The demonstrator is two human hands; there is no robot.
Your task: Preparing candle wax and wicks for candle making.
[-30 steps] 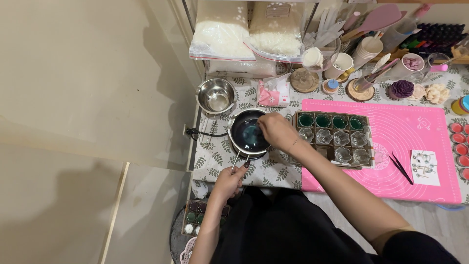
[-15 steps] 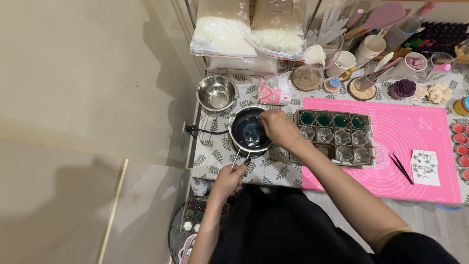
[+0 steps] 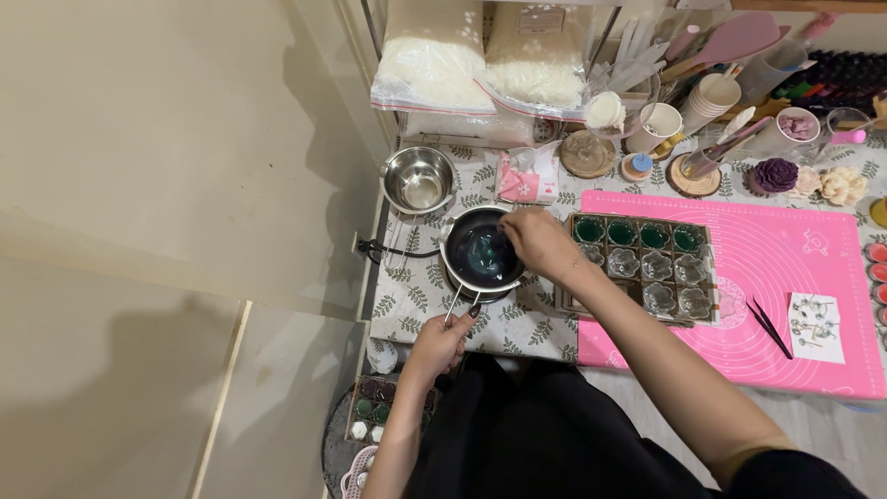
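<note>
You are standing at a table covered by a leaf-patterned white cloth (image 3: 499, 328), set against a plain beige wall, with a bright pink silicone mat (image 3: 785, 277) lying over its right part. Compared with a second ago little is changing: your left hand (image 3: 442, 344) is still closed around the wire handle of the small dark metal melting pot (image 3: 482, 254), which is sitting in the same spot on the cloth, holding dark teal liquid. Your right hand (image 3: 536, 242) is still hovering over the pot's right rim, fingers bunched as if pinching something thin; what it is pinching is too small to tell. So the stirring looks ongoing, with nothing being lifted.

Just right of the pot, the clear multi-cavity mould tray (image 3: 637, 268) is showing a green-filled top row, while the cavities below are looking clear. An empty shiny steel bowl (image 3: 419, 180) is sitting behind and to the left, and a pink tissue pack (image 3: 527, 176) is lying near it. Black tweezers (image 3: 767, 325) are resting on the mat, well apart. Your right forearm is crossing the tray's near left corner.
</note>
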